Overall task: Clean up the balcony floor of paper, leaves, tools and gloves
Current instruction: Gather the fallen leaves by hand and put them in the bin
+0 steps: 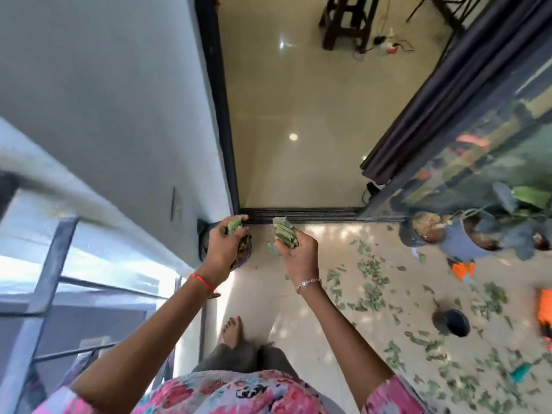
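- The left grip (224,246), a bare hand, is curled around a small bunch of green leaves (234,225); their tips stick out past the fingers on the far side.
- This hand hangs over a dark container (205,234) that stands on the balcony floor (298,309), in the corner where the grey wall (119,100) meets the sliding-door track (301,215).
- The right grip (298,252) is closed around a thicker wad of leaves (283,233). It is held just right of the left hand, apart from it, and above the floor near the track.
- A red thread (203,282) circles the left wrist and a silver bracelet (307,283) the right.
- Many loose leaves (370,282) lie scattered over the tiles to the right, from near the door track down to the near right corner.
- Among them stands a small black pot (454,322), well apart from both hands.
- Farther right lies an orange and black item (463,268), too blurred to name, and another orange patch (543,306) shows at the right edge.
- A teal object (519,372) lies among the leaves near the bottom right, also blurred.
- Potted plants (460,240) stand against the glass door at the far right.
- A bare foot (233,330) rests on the tiles below the hands, and a metal railing (44,264) runs along the left.
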{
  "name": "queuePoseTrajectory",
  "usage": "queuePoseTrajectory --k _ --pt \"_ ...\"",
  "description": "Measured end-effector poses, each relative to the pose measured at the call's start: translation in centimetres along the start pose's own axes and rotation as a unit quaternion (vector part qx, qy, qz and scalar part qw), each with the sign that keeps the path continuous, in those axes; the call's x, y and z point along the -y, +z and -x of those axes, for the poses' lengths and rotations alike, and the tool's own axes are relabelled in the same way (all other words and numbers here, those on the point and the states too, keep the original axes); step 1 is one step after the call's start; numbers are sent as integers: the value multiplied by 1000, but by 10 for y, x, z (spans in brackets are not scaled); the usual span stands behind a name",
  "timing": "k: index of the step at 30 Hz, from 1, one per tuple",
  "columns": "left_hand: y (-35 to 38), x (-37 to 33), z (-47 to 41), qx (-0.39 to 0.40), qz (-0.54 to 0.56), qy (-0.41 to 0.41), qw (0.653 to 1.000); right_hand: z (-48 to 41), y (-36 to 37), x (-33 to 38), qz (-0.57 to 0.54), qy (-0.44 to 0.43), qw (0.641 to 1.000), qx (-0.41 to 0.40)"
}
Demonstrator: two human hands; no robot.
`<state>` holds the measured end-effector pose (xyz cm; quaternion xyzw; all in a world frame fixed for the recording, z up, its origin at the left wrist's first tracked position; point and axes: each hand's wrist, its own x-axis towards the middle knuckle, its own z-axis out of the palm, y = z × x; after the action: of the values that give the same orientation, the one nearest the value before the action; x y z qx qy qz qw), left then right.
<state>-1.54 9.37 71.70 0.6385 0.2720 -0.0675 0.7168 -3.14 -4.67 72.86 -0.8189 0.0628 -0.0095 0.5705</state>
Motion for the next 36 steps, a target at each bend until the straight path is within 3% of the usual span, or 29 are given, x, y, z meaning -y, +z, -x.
queuePoseTrajectory --k 7,11,17,26,31,36 --pt "-30 37 -55 -48 10 -57 997 -27 61 -32 16 51 998 33" --pt "-43 76 -98 -58 -51 -70 995 -53 100 -81 38 87 994 53" --pt "-55 171 -195 -100 -85 -96 987 -106 185 -203 78 161 976 121" --pt "-77 364 -383 -214 -50 -110 969 -188 345 -405 133 91 978 131" --pt "-90 422 -438 -155 -47 -201 966 -213 386 -472 283 135 910 270" --pt "-78 397 -422 -71 -91 -189 975 -215 357 -455 177 183 942 219"
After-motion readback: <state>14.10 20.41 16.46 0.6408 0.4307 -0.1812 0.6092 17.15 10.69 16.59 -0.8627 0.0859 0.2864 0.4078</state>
